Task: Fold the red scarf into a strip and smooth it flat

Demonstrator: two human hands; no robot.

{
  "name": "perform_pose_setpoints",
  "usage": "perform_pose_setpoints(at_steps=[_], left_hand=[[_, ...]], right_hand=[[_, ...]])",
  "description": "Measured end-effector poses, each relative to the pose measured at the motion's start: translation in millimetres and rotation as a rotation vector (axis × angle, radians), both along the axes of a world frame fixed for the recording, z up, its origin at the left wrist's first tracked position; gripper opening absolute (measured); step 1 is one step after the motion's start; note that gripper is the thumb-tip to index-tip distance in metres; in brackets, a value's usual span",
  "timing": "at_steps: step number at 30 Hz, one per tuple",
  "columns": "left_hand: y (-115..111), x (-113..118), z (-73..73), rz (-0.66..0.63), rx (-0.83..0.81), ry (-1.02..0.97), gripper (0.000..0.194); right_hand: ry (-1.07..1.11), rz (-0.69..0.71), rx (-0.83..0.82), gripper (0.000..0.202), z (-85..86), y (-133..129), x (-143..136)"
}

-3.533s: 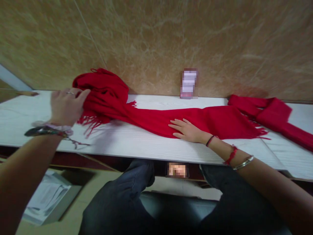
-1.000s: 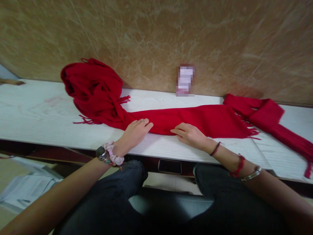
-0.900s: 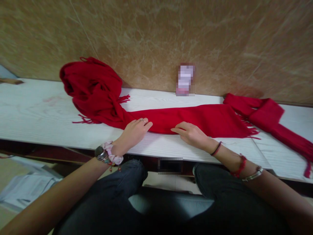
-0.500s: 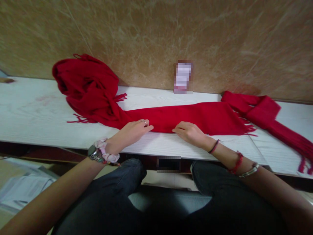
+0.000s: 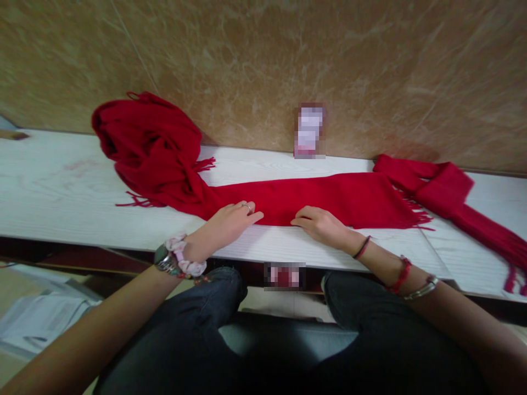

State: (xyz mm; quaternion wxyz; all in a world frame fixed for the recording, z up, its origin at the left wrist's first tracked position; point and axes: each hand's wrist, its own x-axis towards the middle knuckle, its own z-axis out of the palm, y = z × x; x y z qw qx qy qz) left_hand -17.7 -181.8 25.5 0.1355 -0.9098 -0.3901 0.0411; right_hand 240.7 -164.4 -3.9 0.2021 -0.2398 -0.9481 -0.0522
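A red fringed scarf (image 5: 325, 195) lies stretched along the white tabletop, its left part bunched into a loose pile (image 5: 152, 148). My left hand (image 5: 233, 222) rests on the near side of the stretched part, palm down, thumb held apart from the fingers. Farther right, my right hand (image 5: 319, 224) pinches the scarf's near edge between thumb and fingers. Past the fringe at the right, a second red scarf (image 5: 444, 192) lies folded across itself, with tassels hanging toward the table's front edge.
Behind the white table (image 5: 61, 181) rises a brown marbled wall (image 5: 247, 71). A blurred-out phone-shaped object (image 5: 309, 130) leans against it. Papers (image 5: 41, 323) lie low at the left, below the table. My legs are under the front edge.
My left hand has slid slightly right along the scarf, and its thumb sticks out more. My right hand stays at the near edge. The view has shifted a little.
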Motion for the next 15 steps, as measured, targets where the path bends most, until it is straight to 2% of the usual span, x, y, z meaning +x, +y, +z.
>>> perform_pose_setpoints(at_steps=[7,11,15], left_hand=[[2,4,-7.6,-0.058,-0.079,-0.098,0.035],[4,9,-8.6,-0.016,-0.115,-0.148,0.034],[5,19,-11.6,0.068,-0.059,-0.195,0.037]], right_hand=[[0.003,0.013,-0.076,0.027,6.9,-3,0],[0.009,-0.011,-0.149,0.025,20.3,3,-6],[-0.015,-0.069,-0.148,0.025,31.3,24,-21]])
